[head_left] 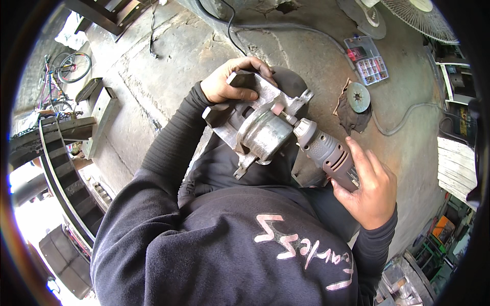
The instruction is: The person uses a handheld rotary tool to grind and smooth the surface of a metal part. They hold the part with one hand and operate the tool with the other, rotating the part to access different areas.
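Observation:
Over my lap lies a silvery metal brake caliper (263, 133), tilted, with a round cylinder and bolt ears. My left hand (237, 81) wraps round its upper left end, thumb on top and fingers over the far edge. In my right hand (368, 178) is a grey rotary tool (326, 153), its body pinched between thumb and fingers. The tool's small pinkish grinding stone (277, 108) meets the caliper, or sits just over it, beside the cylinder's upper right edge; actual contact cannot be made out. My knee is partly hidden behind the caliper.
On the concrete floor ahead right stand a clear compartment box (370, 60) of small parts and a round disc (358, 97) on a dark cloth (354, 118). A fan (421, 18) stands far right. A cable (286, 25) crosses the floor. Steel frames (66, 168) stand left, near a bicycle (74, 68).

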A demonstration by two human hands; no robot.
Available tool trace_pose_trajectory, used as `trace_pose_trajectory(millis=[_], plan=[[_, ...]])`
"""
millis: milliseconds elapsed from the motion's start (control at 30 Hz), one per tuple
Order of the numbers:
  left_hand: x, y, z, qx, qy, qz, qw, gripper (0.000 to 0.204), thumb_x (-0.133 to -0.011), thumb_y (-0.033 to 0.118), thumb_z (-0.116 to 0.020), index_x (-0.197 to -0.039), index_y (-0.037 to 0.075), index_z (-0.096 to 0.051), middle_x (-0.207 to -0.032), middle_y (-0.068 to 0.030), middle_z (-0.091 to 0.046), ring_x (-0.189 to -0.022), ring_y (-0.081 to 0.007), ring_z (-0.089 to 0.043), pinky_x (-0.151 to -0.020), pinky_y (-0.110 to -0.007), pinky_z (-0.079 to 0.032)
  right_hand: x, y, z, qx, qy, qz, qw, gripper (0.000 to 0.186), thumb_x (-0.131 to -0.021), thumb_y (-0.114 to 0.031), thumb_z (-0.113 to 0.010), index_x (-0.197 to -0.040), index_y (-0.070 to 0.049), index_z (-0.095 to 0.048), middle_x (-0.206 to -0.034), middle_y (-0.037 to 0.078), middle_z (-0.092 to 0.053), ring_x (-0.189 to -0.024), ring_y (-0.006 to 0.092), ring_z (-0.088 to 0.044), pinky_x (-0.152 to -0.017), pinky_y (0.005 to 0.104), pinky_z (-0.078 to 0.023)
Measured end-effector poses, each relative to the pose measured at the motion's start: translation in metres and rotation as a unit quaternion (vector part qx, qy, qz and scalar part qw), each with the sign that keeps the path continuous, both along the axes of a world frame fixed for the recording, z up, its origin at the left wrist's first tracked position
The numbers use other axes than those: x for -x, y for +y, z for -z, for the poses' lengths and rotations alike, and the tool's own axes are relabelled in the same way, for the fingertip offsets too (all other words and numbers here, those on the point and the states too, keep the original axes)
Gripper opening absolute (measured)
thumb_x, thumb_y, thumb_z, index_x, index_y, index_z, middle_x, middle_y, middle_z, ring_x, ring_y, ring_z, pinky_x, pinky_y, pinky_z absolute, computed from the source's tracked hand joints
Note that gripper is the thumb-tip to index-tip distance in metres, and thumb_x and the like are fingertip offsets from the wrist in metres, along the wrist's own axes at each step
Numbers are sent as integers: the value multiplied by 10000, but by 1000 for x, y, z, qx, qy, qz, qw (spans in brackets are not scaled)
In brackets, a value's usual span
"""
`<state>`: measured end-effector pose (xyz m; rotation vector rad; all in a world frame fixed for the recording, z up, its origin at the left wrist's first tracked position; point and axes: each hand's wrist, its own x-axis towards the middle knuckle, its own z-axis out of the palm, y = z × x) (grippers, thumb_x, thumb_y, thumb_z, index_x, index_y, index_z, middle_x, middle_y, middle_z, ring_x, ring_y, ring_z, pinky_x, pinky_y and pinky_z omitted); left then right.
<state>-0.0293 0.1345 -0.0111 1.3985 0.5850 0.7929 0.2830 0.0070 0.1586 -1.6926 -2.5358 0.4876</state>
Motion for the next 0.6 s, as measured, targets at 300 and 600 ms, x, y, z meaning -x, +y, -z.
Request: trace_pose_trajectory(millis=[300, 600], plan=[[-1, -2, -6, 1, 5, 6, 1000, 502, -694, 28, -758, -1172, 37, -603, -1174, -109, -666, -1203, -223, -565, -1096, -375, -365, 1, 2, -14, -45, -59, -40, 996, 858, -519, -148, -843, -1336, -93, -587, -946, 90, -626, -780, 301, -638, -678, 421, -482], [-3, -4, -8, 28, -14, 20, 999, 539, -709, -5, -753, -1216, 13, -572, -1197, -113, -630, -1143, -219, -619, -1035, -356, -439, 7, 4, -33, -49, -101, -67, 991, 832, -504, -94, -800, -1313, -77, -608, -901, 125, -607, -790, 329, -620, -709, 424, -481]])
